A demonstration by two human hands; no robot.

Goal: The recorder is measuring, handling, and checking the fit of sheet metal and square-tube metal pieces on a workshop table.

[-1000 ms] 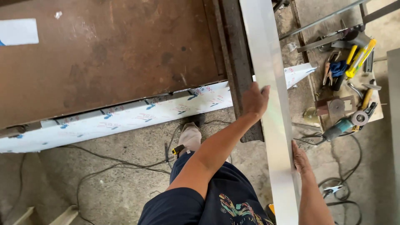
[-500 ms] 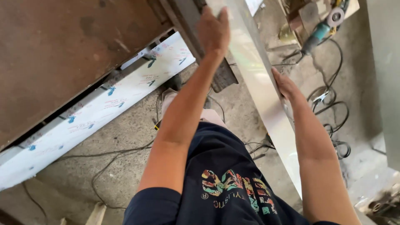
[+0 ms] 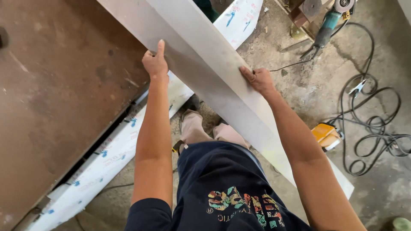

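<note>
One long metal panel [image 3: 214, 72] is gripped at its edges by two hands: left hand [image 3: 155, 64], right hand [image 3: 259, 80].

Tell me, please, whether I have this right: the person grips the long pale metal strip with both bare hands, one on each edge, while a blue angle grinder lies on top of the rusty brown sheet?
Not quite. The head view shows the angle grinder on the concrete floor at upper right, not on the rusty brown sheet. The rest holds: left hand and right hand grip opposite edges of the long pale metal strip.
</note>
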